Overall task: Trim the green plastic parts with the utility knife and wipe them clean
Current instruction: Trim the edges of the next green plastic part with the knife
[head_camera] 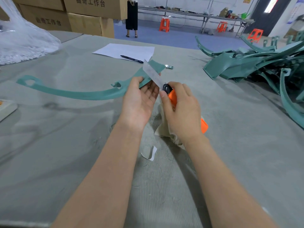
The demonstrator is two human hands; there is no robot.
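A long curved green plastic part (pixel 79 93) stretches from the left of the grey table to the middle. My left hand (pixel 139 101) grips it near its wide right end, thumb on top. My right hand (pixel 181 109) holds an orange utility knife (pixel 171 96). The knife's long blade (pixel 152 74) is extended and lies against the part's wide end. A beige cloth (pixel 162 129) lies bunched on the table under my right hand.
A heap of green plastic parts (pixel 256 66) fills the right side of the table. White paper (pixel 126 51) with a black pen (pixel 131 59) lies at the back, a clear plastic bag (pixel 21 41) at far left. Cardboard boxes (pixel 85 22) stand behind. A person (pixel 131 15) stands beyond the table.
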